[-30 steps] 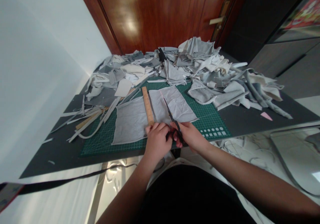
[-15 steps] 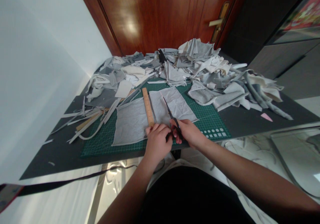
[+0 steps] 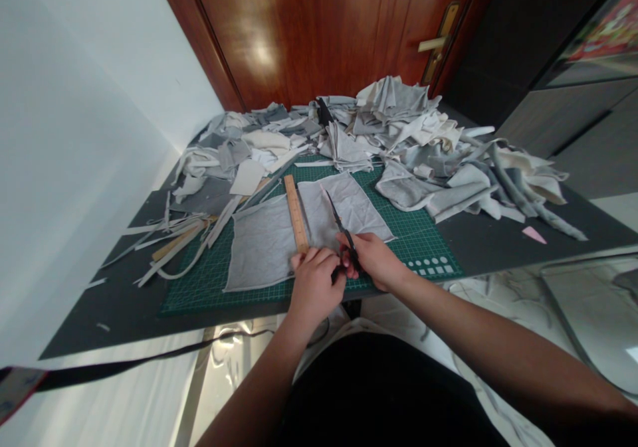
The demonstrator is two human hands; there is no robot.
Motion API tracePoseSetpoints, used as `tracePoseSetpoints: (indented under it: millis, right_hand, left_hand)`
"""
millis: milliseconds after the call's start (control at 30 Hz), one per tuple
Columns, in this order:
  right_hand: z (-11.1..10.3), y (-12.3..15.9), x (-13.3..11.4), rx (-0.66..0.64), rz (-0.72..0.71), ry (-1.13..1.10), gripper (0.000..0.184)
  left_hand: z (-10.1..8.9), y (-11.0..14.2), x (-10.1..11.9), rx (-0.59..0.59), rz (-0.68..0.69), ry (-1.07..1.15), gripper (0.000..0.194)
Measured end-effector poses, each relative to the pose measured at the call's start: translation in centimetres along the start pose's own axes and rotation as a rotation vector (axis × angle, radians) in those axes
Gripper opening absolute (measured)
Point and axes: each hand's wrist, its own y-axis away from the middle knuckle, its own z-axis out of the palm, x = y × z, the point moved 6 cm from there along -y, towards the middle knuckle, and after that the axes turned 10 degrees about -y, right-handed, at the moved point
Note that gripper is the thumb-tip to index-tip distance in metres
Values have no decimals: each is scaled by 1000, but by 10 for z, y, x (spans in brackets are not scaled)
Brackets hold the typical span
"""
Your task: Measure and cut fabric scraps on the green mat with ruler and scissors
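A grey fabric piece (image 3: 264, 238) lies flat on a green cutting mat (image 3: 199, 281), with a wooden ruler (image 3: 296, 213) laid across it. My right hand (image 3: 376, 260) is closed round black scissors (image 3: 339, 226), whose blades point away from me over the cloth. My left hand (image 3: 314, 281) sits at the near edge of the fabric beside the ruler's end, fingers curled down on the cloth.
Heaps of grey and cream fabric scraps (image 3: 423, 141) cover the back and right of the dark table (image 3: 478, 238). Cut strips (image 3: 174, 234) lie at the left. A wooden door (image 3: 319, 28) stands behind, a white wall on the left.
My right hand has pushed the scissors a little further forward along the fabric. My left hand has stayed in place.
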Motion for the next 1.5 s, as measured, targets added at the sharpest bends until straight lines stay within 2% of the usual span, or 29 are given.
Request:
tracePoseSetpoints:
  millis: [133, 433, 700, 1333, 1500]
  right_hand:
    - [-1, -2, -2, 8, 7, 9, 42]
    - [0, -10, -6, 3, -11, -12, 44]
    - [0, -16, -8, 54, 47, 2, 39]
    - [-2, -38, -19, 25, -15, 60, 38]
    - [-2, -43, -23, 58, 3, 84, 37]
  left_hand:
    - [0, 0, -1, 15, -7, 12, 8]
    - [0, 0, 0, 2, -7, 0, 9]
    - [1, 1, -1, -15, -10, 18, 9]
    - [-1, 1, -1, 8, -7, 46, 10]
    - [1, 1, -1, 21, -2, 33, 10]
